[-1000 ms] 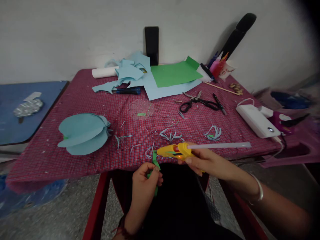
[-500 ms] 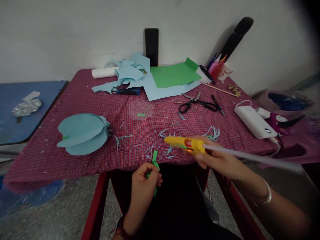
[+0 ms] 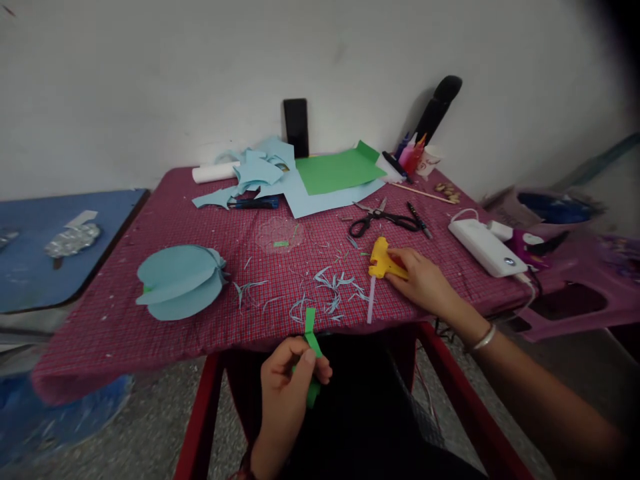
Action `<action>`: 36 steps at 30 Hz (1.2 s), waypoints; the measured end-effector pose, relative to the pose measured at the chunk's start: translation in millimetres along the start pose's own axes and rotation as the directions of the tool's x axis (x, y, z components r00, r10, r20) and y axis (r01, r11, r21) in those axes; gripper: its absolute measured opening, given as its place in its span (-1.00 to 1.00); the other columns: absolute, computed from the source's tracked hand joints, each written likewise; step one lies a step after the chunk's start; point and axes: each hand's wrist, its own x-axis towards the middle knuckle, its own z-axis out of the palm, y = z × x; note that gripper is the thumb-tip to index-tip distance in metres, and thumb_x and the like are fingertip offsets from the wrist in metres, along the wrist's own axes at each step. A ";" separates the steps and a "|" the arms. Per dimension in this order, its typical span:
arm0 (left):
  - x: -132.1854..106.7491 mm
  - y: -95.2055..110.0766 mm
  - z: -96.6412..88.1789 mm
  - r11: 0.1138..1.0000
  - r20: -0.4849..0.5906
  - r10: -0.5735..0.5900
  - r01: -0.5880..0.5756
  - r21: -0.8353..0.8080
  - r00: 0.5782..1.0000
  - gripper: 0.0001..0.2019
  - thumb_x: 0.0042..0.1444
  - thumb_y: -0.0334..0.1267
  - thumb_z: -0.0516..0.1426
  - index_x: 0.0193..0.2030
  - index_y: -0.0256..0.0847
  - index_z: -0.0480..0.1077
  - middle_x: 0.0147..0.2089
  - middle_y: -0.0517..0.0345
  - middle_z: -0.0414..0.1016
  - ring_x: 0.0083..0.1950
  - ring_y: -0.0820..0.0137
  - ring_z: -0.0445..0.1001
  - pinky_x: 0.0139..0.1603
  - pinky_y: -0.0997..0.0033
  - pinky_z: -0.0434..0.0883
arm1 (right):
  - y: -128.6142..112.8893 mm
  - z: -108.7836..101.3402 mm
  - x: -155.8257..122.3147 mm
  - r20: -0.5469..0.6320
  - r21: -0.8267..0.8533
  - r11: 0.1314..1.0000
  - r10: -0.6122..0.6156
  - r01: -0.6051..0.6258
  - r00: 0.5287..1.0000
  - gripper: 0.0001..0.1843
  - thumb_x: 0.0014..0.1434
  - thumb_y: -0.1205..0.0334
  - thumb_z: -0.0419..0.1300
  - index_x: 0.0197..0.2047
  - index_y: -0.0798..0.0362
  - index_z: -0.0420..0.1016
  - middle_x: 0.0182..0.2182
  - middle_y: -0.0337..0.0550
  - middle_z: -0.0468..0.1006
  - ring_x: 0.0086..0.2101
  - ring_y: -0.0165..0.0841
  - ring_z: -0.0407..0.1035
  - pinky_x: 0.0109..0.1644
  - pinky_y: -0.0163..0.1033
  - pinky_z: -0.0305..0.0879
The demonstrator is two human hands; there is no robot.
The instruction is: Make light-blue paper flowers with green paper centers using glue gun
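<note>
Near the table's front edge, my left hand (image 3: 293, 377) pinches a folded green paper strip (image 3: 311, 321), its upper end sticking up past my fingertips. My right hand (image 3: 417, 275) is closed round the handle of a yellow glue gun (image 3: 381, 259). The gun is low over the tabletop or on it, and a translucent glue stick (image 3: 371, 300) juts from its rear toward the front edge. Thin blue paper scraps (image 3: 333, 287) lie to the left of the gun. Farther left sits a round ball of layered light-blue paper (image 3: 180, 280).
Black-handled scissors (image 3: 383, 220) and a black pen (image 3: 419, 220) lie beyond the gun. A white power bank (image 3: 485, 247) with a cable is at right. Green paper (image 3: 340, 170), blue offcuts (image 3: 257, 170) and a phone (image 3: 296, 127) are at the back.
My right hand has swung the glue gun away and turned it, so its glue stick now points toward the front edge. My left hand still holds the green strip. The view has shifted.
</note>
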 end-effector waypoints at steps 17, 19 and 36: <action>-3.6 9.4 -9.7 0.856 0.217 0.341 -0.397 0.330 0.915 -0.53 0.26 0.01 -0.08 -0.45 -0.13 0.54 -0.47 0.05 0.52 -0.39 0.31 0.49 -0.33 0.37 0.41 | -169.1 5.9 -30.6 0.220 0.957 0.218 -0.128 -0.189 0.967 -0.89 0.13 0.20 0.27 -0.31 0.06 0.52 -0.40 -0.26 0.40 -0.36 -0.41 0.31 -0.25 -0.26 0.23; -5.1 5.4 -13.6 0.818 0.254 0.381 -0.452 0.355 0.889 -0.52 0.29 -0.04 -0.13 -0.40 -0.14 0.53 -0.43 0.03 0.53 -0.36 0.30 0.50 -0.31 0.37 0.40 | -170.6 3.1 -28.5 0.209 0.958 0.219 -0.100 -0.183 0.973 -0.89 0.14 0.22 0.24 -0.38 0.06 0.52 -0.43 -0.25 0.42 -0.36 -0.40 0.33 -0.24 -0.25 0.23; -0.9 10.5 -13.2 0.491 0.380 0.581 -0.682 0.542 0.720 -0.82 0.19 -0.41 0.02 -0.24 -0.16 0.43 -0.16 0.05 0.53 -0.12 0.31 0.52 -0.11 0.35 0.44 | -166.6 -15.7 -16.4 0.198 0.964 0.174 0.043 -0.203 0.979 -0.89 0.15 0.24 0.22 -0.40 0.05 0.46 -0.46 -0.29 0.42 -0.41 -0.44 0.31 -0.28 -0.28 0.25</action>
